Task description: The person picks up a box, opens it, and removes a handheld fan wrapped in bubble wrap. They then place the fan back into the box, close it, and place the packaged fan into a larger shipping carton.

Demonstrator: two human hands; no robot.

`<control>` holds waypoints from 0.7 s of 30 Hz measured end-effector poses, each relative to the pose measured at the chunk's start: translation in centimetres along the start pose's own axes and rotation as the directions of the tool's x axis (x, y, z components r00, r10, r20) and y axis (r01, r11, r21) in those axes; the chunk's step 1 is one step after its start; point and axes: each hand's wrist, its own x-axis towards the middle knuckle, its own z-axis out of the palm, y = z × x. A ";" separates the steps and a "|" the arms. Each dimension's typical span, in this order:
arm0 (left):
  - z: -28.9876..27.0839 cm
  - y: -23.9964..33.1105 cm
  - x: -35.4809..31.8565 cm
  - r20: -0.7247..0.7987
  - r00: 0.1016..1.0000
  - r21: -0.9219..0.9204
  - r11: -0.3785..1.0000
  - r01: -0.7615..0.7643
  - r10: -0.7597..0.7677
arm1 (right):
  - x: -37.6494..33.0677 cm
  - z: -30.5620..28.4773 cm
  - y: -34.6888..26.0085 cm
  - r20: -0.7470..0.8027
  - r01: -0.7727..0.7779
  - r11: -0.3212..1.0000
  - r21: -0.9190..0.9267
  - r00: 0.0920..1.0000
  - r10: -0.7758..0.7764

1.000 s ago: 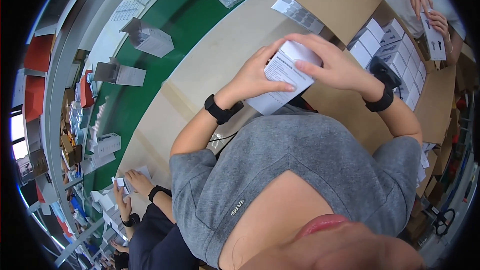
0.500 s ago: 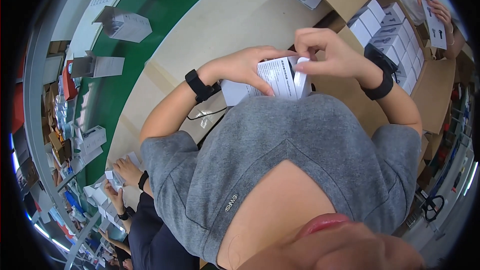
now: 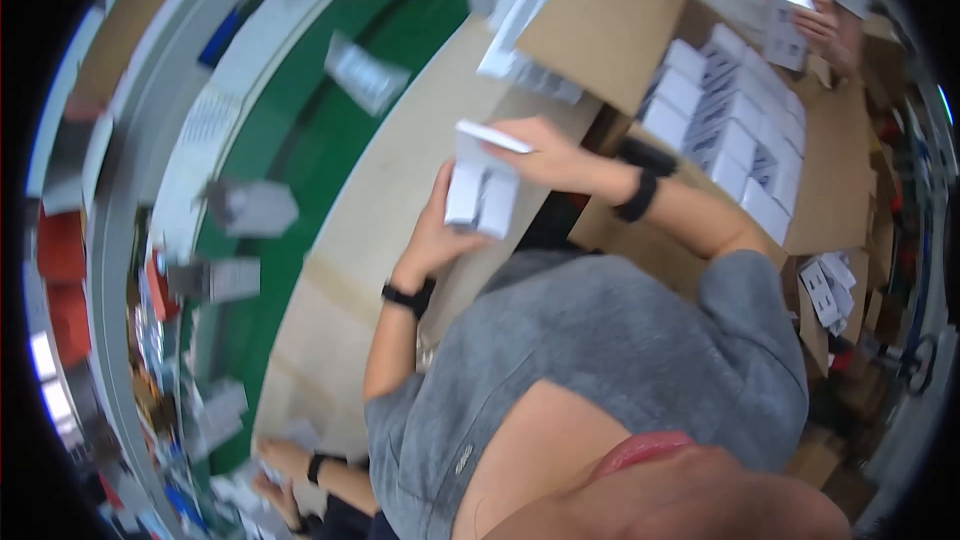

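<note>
The left hand (image 3: 432, 230) cups the small white cardboard box (image 3: 481, 198) above the tan table (image 3: 370, 240), while the right hand (image 3: 545, 152) has now lifted its flap open.

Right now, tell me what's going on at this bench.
A person in a grey shirt stands at a tan workbench, handling a small white box. The left hand grips the box from below while the right hand lifts its open flap at the top. To the right, an open cardboard carton holds rows of similar white boxes. Other people's hands work at the top right and lower left.
</note>
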 end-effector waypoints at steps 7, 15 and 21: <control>1.6 3.6 1.3 -0.151 0.986 0.513 0.858 0.017 0.070 | -0.2 -2.7 1.1 -0.332 -0.148 0.943 0.298 0.910 0.248; -0.1 0.3 2.9 -0.362 0.908 0.579 0.814 0.040 0.213 | -3.2 -0.1 -1.0 0.024 0.535 0.591 -0.603 0.753 -0.657; -0.1 0.2 2.1 -0.397 0.903 0.514 0.855 0.072 0.163 | -3.6 -1.1 0.0 0.331 0.498 0.505 -0.705 0.861 -0.386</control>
